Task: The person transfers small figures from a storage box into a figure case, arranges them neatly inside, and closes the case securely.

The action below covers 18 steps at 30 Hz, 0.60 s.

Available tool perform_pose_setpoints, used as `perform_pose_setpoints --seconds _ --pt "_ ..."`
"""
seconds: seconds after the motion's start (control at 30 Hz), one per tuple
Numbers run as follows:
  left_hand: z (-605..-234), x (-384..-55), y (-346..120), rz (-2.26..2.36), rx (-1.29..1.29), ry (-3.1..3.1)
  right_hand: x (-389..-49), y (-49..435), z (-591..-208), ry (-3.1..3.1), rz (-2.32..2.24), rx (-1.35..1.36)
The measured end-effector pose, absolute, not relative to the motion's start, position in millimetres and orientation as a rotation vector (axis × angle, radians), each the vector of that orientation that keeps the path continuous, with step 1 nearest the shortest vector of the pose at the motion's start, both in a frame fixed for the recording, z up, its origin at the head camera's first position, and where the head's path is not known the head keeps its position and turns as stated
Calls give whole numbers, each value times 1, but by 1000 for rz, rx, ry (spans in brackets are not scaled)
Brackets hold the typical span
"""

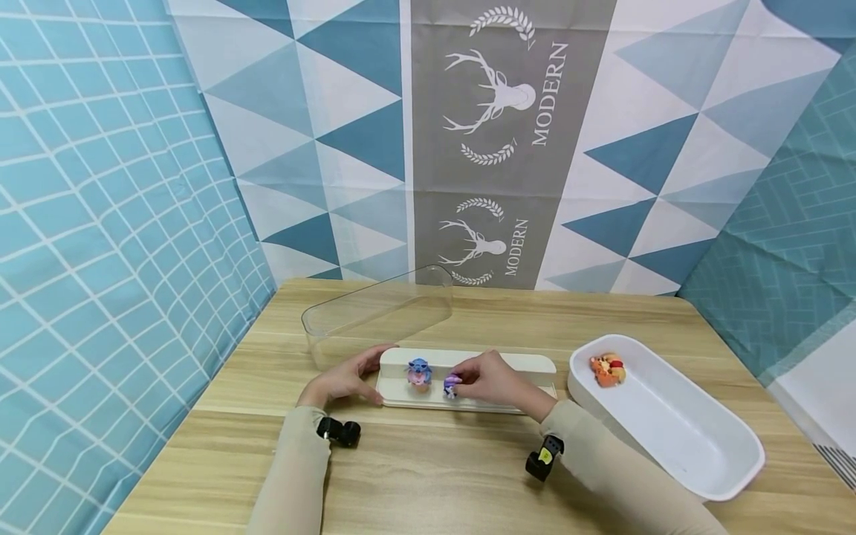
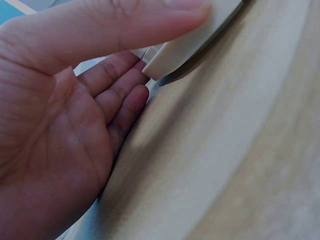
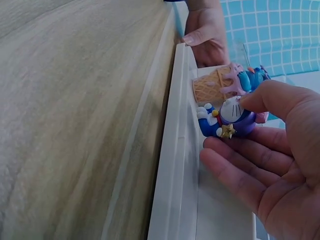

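Observation:
A long cream display base [image 1: 401, 403] with a raised back lies across the table. At its left end my left hand [image 1: 344, 379] grips it, thumb on the front corner and the other fingers round the far side. In the left wrist view the thumb [image 2: 125, 25] presses along the base's edge [image 2: 172, 57]. My right hand [image 1: 491, 379] pinches a small blue-and-white cat figurine [image 3: 232, 115] with a purple hat and a gold star, upright over the base. Just left of it stands an ice-cream cone figurine [image 1: 419, 375] with a blue character on top.
A clear plastic cover [image 1: 374, 312] stands behind the base at the left. To the right, a white bin [image 1: 675, 423] holds orange and yellow figurines [image 1: 607, 369] at its far end. Patterned cloth [image 1: 481, 148] hangs behind the wooden table [image 1: 428, 461].

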<state>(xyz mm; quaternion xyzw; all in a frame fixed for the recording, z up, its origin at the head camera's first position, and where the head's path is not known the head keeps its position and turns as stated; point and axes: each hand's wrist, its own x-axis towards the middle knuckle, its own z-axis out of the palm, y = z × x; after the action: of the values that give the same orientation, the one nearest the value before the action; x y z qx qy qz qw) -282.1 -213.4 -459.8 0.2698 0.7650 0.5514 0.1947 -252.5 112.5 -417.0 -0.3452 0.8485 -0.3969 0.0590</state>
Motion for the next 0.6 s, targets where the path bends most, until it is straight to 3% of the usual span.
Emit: perform_pose_setpoints --seconds 0.6 --pt "-460 -283 -214 1529 793 2141 -246 109 -425 2700 -1191 -1152"
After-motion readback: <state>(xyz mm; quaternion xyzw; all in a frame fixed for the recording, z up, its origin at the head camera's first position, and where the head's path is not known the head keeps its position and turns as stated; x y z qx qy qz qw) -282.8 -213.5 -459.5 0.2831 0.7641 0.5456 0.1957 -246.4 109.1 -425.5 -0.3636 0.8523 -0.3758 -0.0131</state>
